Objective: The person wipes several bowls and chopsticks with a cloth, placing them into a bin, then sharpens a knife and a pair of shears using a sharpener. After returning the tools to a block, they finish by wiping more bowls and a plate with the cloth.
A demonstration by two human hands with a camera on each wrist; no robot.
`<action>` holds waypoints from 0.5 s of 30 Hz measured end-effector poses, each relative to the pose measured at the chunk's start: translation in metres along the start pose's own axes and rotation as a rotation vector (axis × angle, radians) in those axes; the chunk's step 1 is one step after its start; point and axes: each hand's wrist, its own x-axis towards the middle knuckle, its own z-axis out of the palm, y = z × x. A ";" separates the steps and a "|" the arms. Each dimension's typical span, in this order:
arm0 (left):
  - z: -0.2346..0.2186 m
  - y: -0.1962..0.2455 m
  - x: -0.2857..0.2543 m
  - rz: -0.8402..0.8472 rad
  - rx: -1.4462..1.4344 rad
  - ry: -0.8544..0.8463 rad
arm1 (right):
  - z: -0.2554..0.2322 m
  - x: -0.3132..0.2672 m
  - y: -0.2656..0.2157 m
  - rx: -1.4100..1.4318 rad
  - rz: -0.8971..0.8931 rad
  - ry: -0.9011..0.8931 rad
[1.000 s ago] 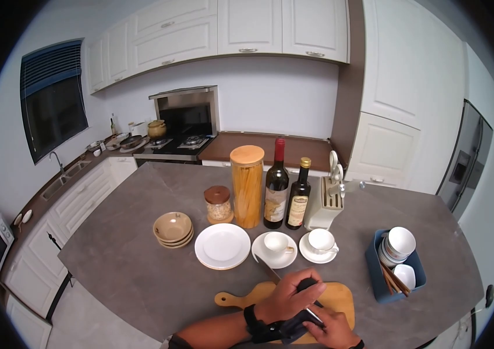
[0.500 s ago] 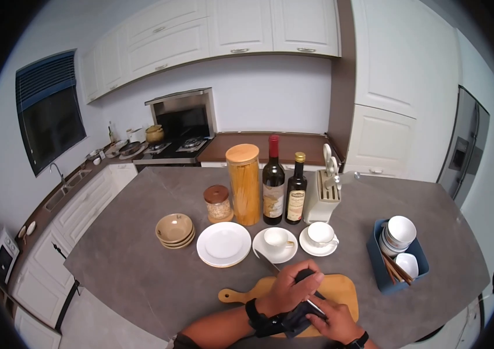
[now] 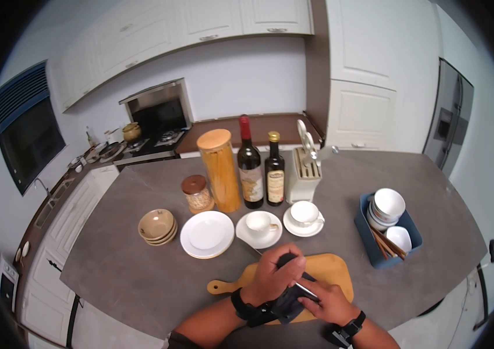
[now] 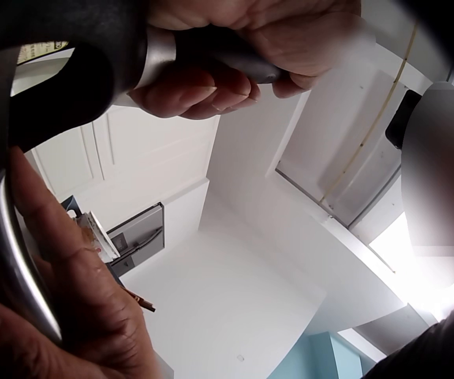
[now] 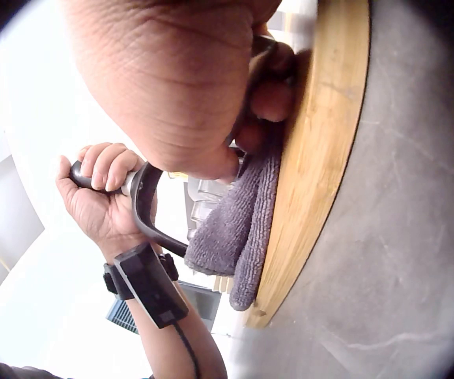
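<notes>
At the far left, tan bowls [image 3: 157, 225] piled up, likely to save room. Next, a white plate [image 3: 207, 234], then a tall pasta jar [image 3: 222, 177] set farther back, maybe to be out of the arms' way. Then the left hand [image 3: 275, 270], fingers wrapped round a black handle [image 4: 219, 54] with a curved guard [image 5: 141, 207] over the wooden board [image 3: 329, 269], perhaps to hold it steady. Below, a soft gray cloth [image 5: 231, 225] on the board, maybe against slipping. Between both hands, a shiny bar [image 3: 307, 291] (part of a knife or not, too covered to tell). Just beside, the right hand [image 3: 333, 303], low down, thumb and fingers closed on that bar. At the far right, a blue bin [image 3: 368, 244], with white bowls [image 3: 388, 205] and chopsticks [image 3: 389, 244] kept together.
</notes>
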 end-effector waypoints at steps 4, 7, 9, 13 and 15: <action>-0.001 -0.003 0.000 0.007 0.027 0.014 | -0.005 0.002 -0.004 0.000 0.051 -0.033; -0.002 -0.010 0.002 0.018 -0.036 0.002 | -0.003 0.002 0.002 0.018 0.001 -0.004; -0.002 -0.010 0.003 0.032 -0.092 0.006 | -0.004 0.002 0.001 0.015 0.022 -0.004; -0.001 -0.011 0.005 0.067 -0.077 0.003 | -0.002 -0.001 0.005 0.010 0.012 -0.002; 0.000 -0.010 0.004 0.058 -0.074 0.007 | 0.001 -0.003 0.007 -0.002 -0.021 0.023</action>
